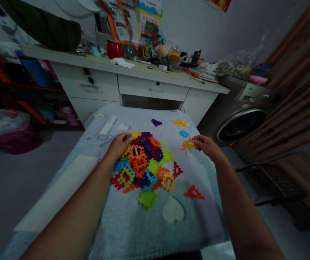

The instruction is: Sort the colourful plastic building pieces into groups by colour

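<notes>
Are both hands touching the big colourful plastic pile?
No, the right hand touches orange and green plastic pieces away from the multicoloured pile.

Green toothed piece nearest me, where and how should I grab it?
Pinch the green toothed piece by its near edge, probably best coming from your own side. It looks like a flat, solid plate, with no opening to hook a finger through; its far edge faces the pile, while bare cloth lies in front.

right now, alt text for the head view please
A person's left hand is at a heap of colourful notched pieces on a cloth-covered surface; the right hand is at orange and green pieces beside it. Behind stands a cluttered desk.
</notes>
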Motion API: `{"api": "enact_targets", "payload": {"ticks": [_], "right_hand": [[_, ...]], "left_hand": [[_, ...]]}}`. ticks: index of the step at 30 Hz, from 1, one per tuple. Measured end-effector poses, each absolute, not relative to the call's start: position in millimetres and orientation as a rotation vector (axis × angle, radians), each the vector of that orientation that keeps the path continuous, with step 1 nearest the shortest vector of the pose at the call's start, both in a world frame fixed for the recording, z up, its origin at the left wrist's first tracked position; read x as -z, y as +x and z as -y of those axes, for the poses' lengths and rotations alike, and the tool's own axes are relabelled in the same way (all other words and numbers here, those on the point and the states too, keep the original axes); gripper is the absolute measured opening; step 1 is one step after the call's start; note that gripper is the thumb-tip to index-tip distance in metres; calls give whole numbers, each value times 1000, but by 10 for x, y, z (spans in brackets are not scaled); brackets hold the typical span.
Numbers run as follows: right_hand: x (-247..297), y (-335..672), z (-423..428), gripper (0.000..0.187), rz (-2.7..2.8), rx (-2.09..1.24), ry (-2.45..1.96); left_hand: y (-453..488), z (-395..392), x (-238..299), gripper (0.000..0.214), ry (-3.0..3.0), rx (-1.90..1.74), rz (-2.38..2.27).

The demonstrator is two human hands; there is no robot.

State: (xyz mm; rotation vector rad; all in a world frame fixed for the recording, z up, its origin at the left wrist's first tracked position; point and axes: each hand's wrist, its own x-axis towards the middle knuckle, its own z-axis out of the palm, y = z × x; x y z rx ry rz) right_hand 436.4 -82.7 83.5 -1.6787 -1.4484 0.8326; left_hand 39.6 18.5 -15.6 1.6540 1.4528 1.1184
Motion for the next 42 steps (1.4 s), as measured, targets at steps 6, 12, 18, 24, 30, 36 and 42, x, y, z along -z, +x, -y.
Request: {"api": "enact_targets", "payload": {"ticks": [6, 12, 18, 24, 30, 36, 42], "right_hand": [[-420, 4636, 1180, 20, 1537, -621, -1893], [-188, 4540, 1257, 35, 1655, -322, -1943], [-71, 4529, 1323, 37, 1796, -222, -1869], [-43, 4590, 1361, 39, 1783, -238, -1856], [-76, 4508, 1388, 43, 1750, -131, -1926], [-306, 4221, 1442, 26, 1873, -226, -1803], [-436, 3840, 1476, 41, 2221, -673, -1614]], "left_hand": [[368, -170, 93, 36, 1841, -1065, -1545], [359, -125, 67, 35, 1907, -1016, -1588], [373, -146, 136, 41, 1844, -1003, -1608], [356, -172, 168, 45, 1840, -1016, -1595], [370, -114, 86, 43, 1788, -1011, -1583], [378, -59, 10, 39, 1656, -1122, -1515], [335, -59, 47, 46, 1462, -1191, -1421]]}}
